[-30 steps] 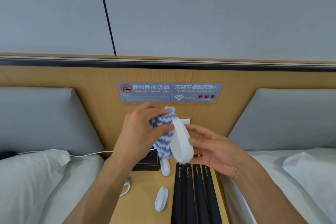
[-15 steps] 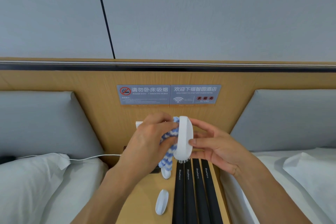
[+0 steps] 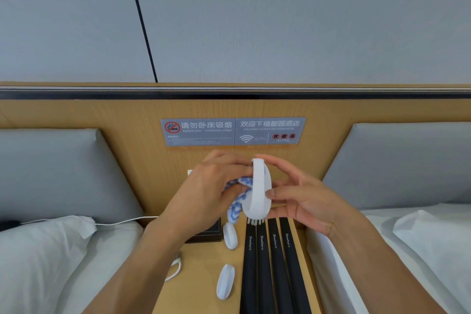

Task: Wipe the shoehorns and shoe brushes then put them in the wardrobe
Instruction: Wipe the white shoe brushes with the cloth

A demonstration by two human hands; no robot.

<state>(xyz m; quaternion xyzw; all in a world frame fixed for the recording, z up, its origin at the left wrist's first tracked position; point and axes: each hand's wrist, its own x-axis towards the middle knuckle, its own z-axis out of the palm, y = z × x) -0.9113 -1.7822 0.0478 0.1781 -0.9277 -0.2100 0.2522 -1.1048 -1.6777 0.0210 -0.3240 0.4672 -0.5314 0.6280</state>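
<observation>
On the nightstand (image 3: 204,296), nearest to the camera, four black shoehorns (image 3: 270,262) lie side by side, touching. Just left of them two white brushes (image 3: 225,281) rest on the wood, one behind the other, and a white cable (image 3: 175,266) curls further left.

Above these, both hands work in the air. The right hand (image 3: 303,199) pinches a third brush (image 3: 257,191) between thumb and fingers, upright, bristles pointing down. The left hand (image 3: 206,194) has its fingers curled around a blue-white cloth (image 3: 238,199) and presses it on the brush's left side.

Behind the hands is a dark box (image 3: 209,234), then the wooden headboard with a grey sign (image 3: 233,132). No wardrobe is in view.

The risk, I think: the right hand grips only the edges of the smooth brush. A strong rub from the cloth could twist it out, and it would fall on the shoehorns. The hanging cloth end could also drag the brush below it.
</observation>
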